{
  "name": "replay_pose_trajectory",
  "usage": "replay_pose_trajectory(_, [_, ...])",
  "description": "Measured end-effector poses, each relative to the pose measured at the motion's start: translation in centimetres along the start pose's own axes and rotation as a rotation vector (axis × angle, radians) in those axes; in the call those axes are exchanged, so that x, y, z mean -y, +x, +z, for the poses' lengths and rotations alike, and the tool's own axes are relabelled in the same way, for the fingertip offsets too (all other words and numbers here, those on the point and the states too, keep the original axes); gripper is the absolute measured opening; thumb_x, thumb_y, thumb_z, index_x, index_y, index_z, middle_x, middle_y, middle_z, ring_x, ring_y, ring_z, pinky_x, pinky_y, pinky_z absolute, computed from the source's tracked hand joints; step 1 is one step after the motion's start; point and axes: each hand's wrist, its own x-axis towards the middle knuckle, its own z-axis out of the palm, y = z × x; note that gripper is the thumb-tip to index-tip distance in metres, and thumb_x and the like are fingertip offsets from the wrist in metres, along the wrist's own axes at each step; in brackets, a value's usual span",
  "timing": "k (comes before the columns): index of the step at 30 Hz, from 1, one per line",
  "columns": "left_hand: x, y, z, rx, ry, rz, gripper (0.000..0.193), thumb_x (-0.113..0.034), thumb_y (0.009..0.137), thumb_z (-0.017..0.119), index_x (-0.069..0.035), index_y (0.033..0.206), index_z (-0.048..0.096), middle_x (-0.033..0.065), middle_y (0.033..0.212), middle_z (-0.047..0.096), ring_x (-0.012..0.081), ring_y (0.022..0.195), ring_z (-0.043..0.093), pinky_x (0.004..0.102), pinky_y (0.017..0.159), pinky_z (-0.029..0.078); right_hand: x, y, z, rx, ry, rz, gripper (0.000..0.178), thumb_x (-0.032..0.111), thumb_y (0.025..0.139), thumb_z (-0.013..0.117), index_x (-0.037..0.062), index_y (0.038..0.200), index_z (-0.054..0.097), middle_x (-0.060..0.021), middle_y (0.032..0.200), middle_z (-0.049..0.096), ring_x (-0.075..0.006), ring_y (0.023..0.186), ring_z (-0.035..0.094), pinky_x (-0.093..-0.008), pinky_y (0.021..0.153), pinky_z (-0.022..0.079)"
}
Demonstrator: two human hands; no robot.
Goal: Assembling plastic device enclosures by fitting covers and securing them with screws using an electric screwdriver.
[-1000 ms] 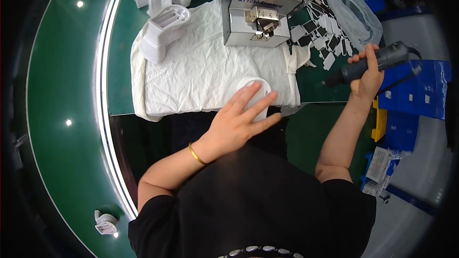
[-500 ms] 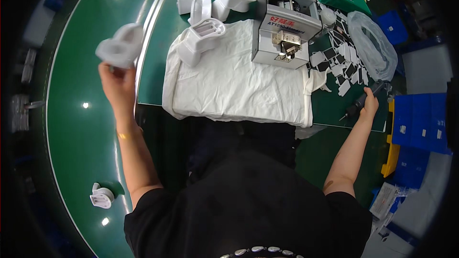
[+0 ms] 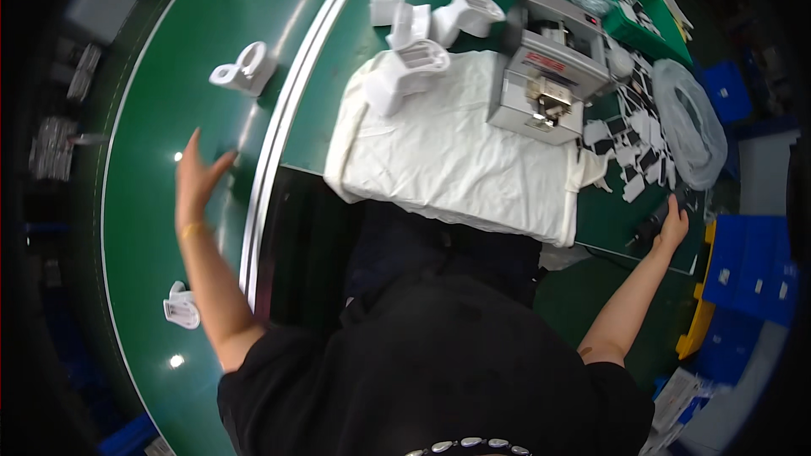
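My left hand [image 3: 199, 181] hangs over the green surface at the left, thumb and fingers spread, with nothing in it. Just beyond its fingertips stands a white plastic part [image 3: 253, 72] with a ring-shaped opening. A similar white part [image 3: 181, 307] lies closer to me, beside my left forearm. At the right edge of the bench, my right hand [image 3: 673, 230] is wrapped round a dark electric screwdriver [image 3: 649, 228], its thin bit pointing inward to the left. Several more white plastic parts [image 3: 409, 72] are grouped at the far left of the white cloth [image 3: 456, 152].
A grey metal screw feeder [image 3: 549, 67] stands on the cloth's right side. Beyond it are small black and white pieces [image 3: 638, 139], a coiled clear plastic bag [image 3: 688, 122] and a green bin [image 3: 642, 13]. Blue bins [image 3: 752, 262] stand at the far right. A pale rail [image 3: 283, 110] divides the green surfaces.
My left hand has let go of the white part, which now stands on the left surface, and has drawn back toward me. The view has shifted; my right hand still grips the screwdriver.
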Motion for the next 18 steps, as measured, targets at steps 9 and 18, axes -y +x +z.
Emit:
replay_pose_trajectory(9, [10.7, -21.0, -13.3, 0.18, -0.221, -0.957, 0.08, -0.04, 0.08, 0.079, -0.007, 0.139, 0.036, 0.0192, 0.129, 0.051, 0.034, 0.11, 0.057, 0.0493, 0.07, 0.055, 7.5, -7.1, 1.9, -0.094, -0.079, -0.483, 0.041, 0.02, 0.083, 0.08, 0.0009, 0.116, 0.066, -0.0069, 0.1, 0.067, -0.012, 0.083, 0.06, -0.026, 0.073, 0.049])
replay_pose_trajectory(18, [15.1, -16.4, -6.2, -0.236, -0.211, -0.453, 0.082, -0.019, 0.076, 0.084, 0.001, 0.141, 0.039, 0.0199, 0.137, 0.048, 0.029, 0.122, 0.05, 0.0384, 0.104, 0.042, 12.6, -13.4, 10.1, 0.314, -0.381, -0.551, 0.029, 0.027, 0.081, 0.077, 0.0042, 0.098, 0.072, -0.009, 0.084, 0.071, -0.0197, 0.077, 0.067, -0.0313, 0.072, 0.052])
